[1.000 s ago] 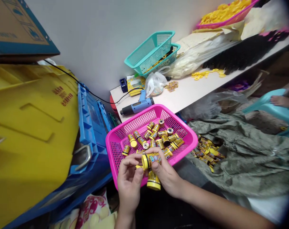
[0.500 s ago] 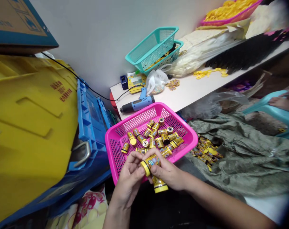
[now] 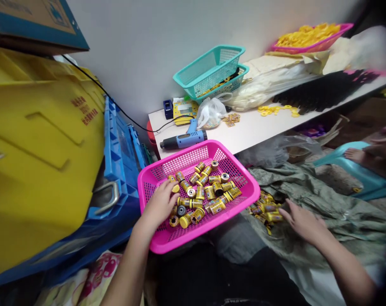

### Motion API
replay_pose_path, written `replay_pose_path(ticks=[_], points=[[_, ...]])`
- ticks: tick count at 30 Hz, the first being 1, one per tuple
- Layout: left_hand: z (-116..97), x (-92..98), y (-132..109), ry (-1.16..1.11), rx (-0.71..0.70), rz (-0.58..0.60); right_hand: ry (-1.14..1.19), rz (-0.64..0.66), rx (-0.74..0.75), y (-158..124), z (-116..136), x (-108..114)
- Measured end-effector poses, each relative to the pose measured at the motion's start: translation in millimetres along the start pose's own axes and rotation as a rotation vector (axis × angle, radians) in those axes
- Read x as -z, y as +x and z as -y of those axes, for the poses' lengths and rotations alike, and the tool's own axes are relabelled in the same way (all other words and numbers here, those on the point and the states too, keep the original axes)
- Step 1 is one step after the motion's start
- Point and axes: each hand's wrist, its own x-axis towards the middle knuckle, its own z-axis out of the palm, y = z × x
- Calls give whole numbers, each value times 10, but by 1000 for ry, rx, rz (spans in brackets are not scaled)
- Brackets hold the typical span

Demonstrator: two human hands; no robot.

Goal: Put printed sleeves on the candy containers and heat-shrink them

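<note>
A bright pink mesh basket [image 3: 167,247] rests over my lap, holding several small yellow printed cylinders [image 3: 217,207], some lying and some on end. My left hand [image 3: 159,204] reaches over its left side, fingers and thumb closed around a yellow-capped cylinder [image 3: 176,188]. To the right, my right hand [image 3: 305,223] is at the mouth of a grey-green woven sack [image 3: 342,221], fingers apart. Its fingertips are beside a pile of similar yellow cylinders [image 3: 265,206] in the sack; whether they touch one I cannot tell.
Behind the basket, a white table [image 3: 240,138] carries a blue heat gun [image 3: 184,139], a knotted plastic bag [image 3: 210,114] and stacked teal baskets [image 3: 208,70]. Blue crates [image 3: 116,148] stand close on the left. Another person's foot [image 3: 355,154] rests on a light-blue stool [image 3: 336,155].
My hands have separated from the two cylinders held above the basket. My left hand has moved to the basket's left side, my right to the sack. More cylinders show at the basket's front.
</note>
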Motion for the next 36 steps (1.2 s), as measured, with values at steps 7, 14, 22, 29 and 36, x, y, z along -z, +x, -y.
replay_pose_path(ticks=[7, 14, 22, 29, 36], points=[[69, -41, 142, -65, 42, -101, 322, -114, 458, 455, 1826, 288], [-108, 52, -236, -422, 104, -259, 91, 424, 624, 645, 3386, -447], [-192, 90, -531, -879, 181, -376, 376, 650, 687, 604, 3216, -369], [-324, 92, -649, -901, 101, -386, 1013, 678, 617, 73, 2738, 178], [-580, 88, -749, -824, 17, -394, 1058, 549, 599, -104, 2498, 219]])
